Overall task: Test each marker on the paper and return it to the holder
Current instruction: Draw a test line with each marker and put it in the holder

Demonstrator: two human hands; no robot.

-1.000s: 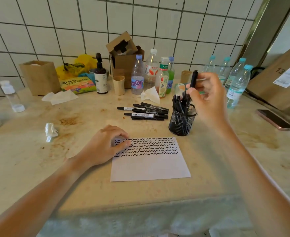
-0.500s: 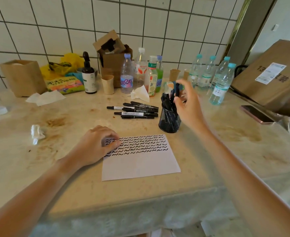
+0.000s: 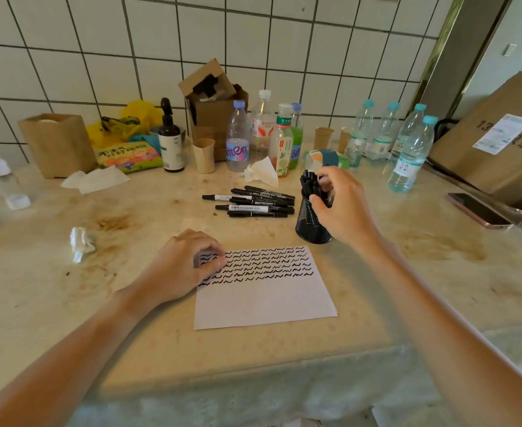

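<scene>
A white paper [image 3: 266, 300] with several rows of black squiggles lies on the counter. My left hand [image 3: 182, 266] rests on its top left corner, fingers curled, fingertips pressing the sheet. A black mesh holder [image 3: 310, 229] stands just beyond the paper's top right corner, with several black markers [image 3: 308, 180] upright in it. My right hand [image 3: 343, 208] is at the holder's rim, thumb and fingers curled round a marker that sits low among the others. Several more black markers [image 3: 253, 203] lie flat in a pile left of the holder.
Bottles [image 3: 410, 155], paper cups and a cardboard box [image 3: 213, 118] line the tiled wall behind. A phone [image 3: 478, 209] lies at the right, by a large carton [image 3: 500, 143]. A crumpled tissue [image 3: 81, 241] sits left of the paper.
My right hand has come down with the marker from above the holder, and the marker now stands among the others. My left hand has stayed on the paper.
</scene>
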